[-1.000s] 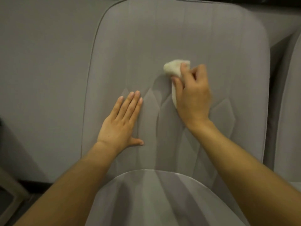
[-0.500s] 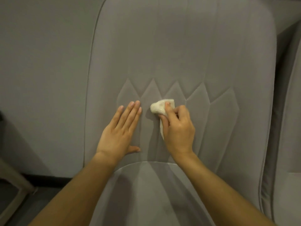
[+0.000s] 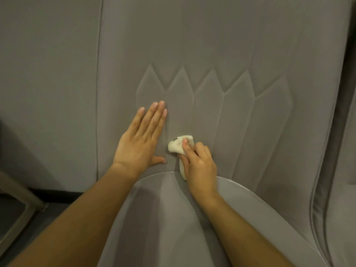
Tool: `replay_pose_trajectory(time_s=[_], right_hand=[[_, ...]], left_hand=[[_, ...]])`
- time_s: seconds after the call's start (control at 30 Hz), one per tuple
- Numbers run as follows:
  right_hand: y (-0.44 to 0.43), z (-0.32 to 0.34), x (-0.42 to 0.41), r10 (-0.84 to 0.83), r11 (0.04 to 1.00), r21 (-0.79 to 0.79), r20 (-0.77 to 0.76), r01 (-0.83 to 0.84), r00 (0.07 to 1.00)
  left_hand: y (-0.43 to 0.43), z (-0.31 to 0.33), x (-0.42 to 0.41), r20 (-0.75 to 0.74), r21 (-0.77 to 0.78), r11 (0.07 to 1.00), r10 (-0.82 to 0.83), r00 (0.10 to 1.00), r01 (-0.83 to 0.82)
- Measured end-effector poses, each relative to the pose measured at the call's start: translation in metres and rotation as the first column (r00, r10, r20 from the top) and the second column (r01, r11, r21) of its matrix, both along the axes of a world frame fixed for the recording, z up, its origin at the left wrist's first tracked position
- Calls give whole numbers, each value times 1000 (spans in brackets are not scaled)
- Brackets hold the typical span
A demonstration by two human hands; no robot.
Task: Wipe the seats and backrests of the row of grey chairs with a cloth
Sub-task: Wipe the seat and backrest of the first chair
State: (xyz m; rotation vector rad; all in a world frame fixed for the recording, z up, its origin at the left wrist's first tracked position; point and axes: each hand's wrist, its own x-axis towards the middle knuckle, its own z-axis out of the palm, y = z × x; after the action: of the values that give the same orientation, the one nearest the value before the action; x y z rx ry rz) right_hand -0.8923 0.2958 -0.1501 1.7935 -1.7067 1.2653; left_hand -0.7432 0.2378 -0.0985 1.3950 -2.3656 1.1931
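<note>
Grey fabric backrest (image 3: 212,45) fills most of view, upright, w/ a row of pointed stitched panels across its mid/lower part. seat (image 3: 169,218) curves out below it, same grey. Light grey wall (image 3: 48,74) behind on left, dark skirting strip (image 3: 57,192) at its foot. Beige frame piece (image 3: 17,189) at far left edge, can't tell what it is. Edge of next chair (image 3: 344,170) at right, just beside this one.

cloth (image 3: 176,146): small, off-white, bunched into a wad, w/ a tail hanging down under the palm. It's pressed on lower backrest just above the seat join, left of centre.

R hand (image 3: 200,166): fingers curled round cloth, index on top. L hand (image 3: 138,143): flat on backrest just left of cloth, fingers straight and together, thumb out, not touching cloth
</note>
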Motion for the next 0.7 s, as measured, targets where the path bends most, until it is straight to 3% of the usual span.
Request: replay_pose_trajectory(time_s=[0.1, 0.2, 0.3, 0.47, 0.57, 0.7], right_hand=[[13, 30, -5, 35, 998, -50, 34, -33, 999], [4, 84, -25, -101, 953, -280, 54, 112, 993], [-16, 117, -49, -223, 936, -271, 36, 224, 974], [-10, 58, -47, -337, 916, -258, -82, 307, 938], [4, 26, -50, -300, 940, -217, -159, 263, 940], [15, 27, -48, -188, 971, -179, -148, 161, 971]], left_hand=[[1, 0, -3, -71, 24, 999, -30, 997, 32], [6, 0, -12, -121, 5, 995, -102, 987, 104], [6, -6, -22, -129, -39, 986, -168, 977, 165], [-2, -12, -23, -143, -60, 979, -200, 969, 193], [0, -12, -22, -161, -35, 979, -206, 965, 203], [3, -8, -21, -151, 85, 988, -115, 982, 128]])
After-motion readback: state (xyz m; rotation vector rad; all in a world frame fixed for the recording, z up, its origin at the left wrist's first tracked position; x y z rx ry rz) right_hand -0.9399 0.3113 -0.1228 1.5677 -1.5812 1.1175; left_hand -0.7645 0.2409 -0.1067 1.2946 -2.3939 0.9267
